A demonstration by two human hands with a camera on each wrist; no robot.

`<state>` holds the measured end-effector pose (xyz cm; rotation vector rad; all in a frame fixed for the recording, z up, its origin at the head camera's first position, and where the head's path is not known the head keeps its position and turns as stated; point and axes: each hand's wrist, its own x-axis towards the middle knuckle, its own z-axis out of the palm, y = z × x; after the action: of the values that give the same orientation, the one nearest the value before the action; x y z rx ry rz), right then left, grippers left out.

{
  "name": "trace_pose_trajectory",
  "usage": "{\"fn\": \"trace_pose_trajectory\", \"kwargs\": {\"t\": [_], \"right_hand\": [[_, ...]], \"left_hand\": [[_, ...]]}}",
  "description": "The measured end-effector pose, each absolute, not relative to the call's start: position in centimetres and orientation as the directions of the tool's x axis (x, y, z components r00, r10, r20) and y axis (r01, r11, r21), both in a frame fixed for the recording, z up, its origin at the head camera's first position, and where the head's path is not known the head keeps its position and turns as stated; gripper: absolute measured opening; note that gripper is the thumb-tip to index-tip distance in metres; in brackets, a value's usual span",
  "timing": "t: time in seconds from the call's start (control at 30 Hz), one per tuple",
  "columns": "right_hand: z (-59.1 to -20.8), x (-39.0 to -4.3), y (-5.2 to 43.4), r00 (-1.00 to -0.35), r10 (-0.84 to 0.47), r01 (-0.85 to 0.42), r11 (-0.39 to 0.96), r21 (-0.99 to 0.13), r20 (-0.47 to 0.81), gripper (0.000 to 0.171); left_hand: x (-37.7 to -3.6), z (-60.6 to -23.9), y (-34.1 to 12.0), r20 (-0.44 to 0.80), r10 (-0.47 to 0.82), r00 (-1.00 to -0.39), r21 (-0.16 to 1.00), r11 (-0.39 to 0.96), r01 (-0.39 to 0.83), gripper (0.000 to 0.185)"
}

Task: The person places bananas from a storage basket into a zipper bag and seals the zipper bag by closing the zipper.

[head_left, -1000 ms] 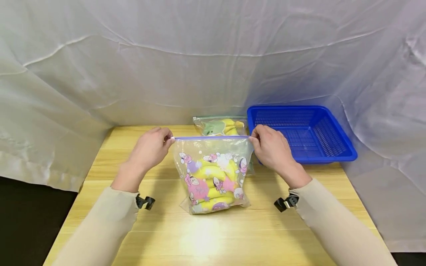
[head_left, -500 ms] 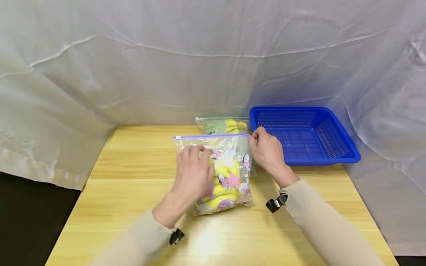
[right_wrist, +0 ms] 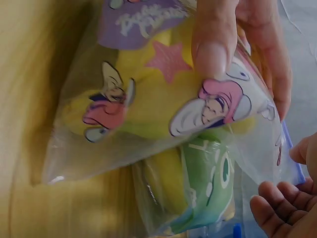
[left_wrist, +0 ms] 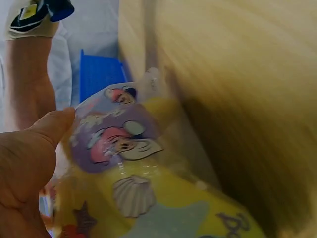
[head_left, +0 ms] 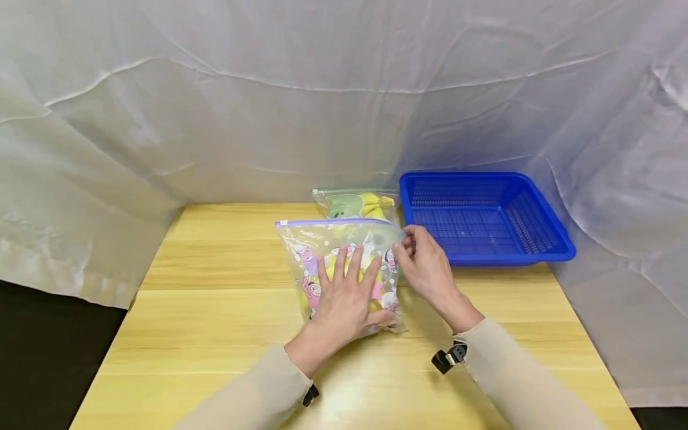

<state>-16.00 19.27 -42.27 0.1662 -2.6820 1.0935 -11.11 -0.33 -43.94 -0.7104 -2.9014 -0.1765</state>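
Note:
A clear zip bag [head_left: 301, 236] with a purple zip and pink cartoon prints stands tilted mid-table, with yellow bananas inside. My left hand [head_left: 346, 303] lies flat against its front, fingers spread. In the left wrist view, that hand's thumb side [left_wrist: 29, 163] touches the printed bag [left_wrist: 124, 144]. At the bag's upper right corner, my right hand [head_left: 427, 263] holds the edge between thumb and curled fingers. The right wrist view shows this hand [right_wrist: 292, 193] at the purple zip end, with the left hand's fingers [right_wrist: 213, 54] on the print.
Behind lies a second zip bag [head_left: 344, 204], green-printed, with yellow contents, partly hidden by the front one. A blue plastic basket [head_left: 486, 260] stands at the back right of the wooden table [head_left: 215, 334]. Pale cloth [head_left: 269, 131] hangs around the back and sides.
My left hand has left the bag's upper left zip corner, moved right and down, and now presses flat on the front. The right hand has slid slightly lower at its corner.

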Motion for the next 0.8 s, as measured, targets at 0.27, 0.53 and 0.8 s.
{"fn": "trace_pose_trajectory", "kwargs": {"t": [0.27,0.53,0.8], "right_hand": [[-42.8,-15.0,18.3,-0.962,-0.050,-0.230,0.684,-0.692,0.270,0.047],[-43.3,-15.0,17.9,-0.964,-0.071,-0.231,0.701,-0.675,0.256,0.045],[-44.6,-15.4,17.6,-0.941,-0.181,-0.315,0.775,-0.548,0.285,0.048]], "left_hand": [[-10.0,-45.0,-1.6,0.227,0.402,-0.887,0.101,0.896,0.432,0.104],[-9.5,-45.9,-4.8,0.203,0.376,-0.904,0.136,0.904,0.406,0.092],[-8.8,-45.7,-8.4,0.136,0.343,-0.930,0.178,0.914,0.363,0.082]]}}
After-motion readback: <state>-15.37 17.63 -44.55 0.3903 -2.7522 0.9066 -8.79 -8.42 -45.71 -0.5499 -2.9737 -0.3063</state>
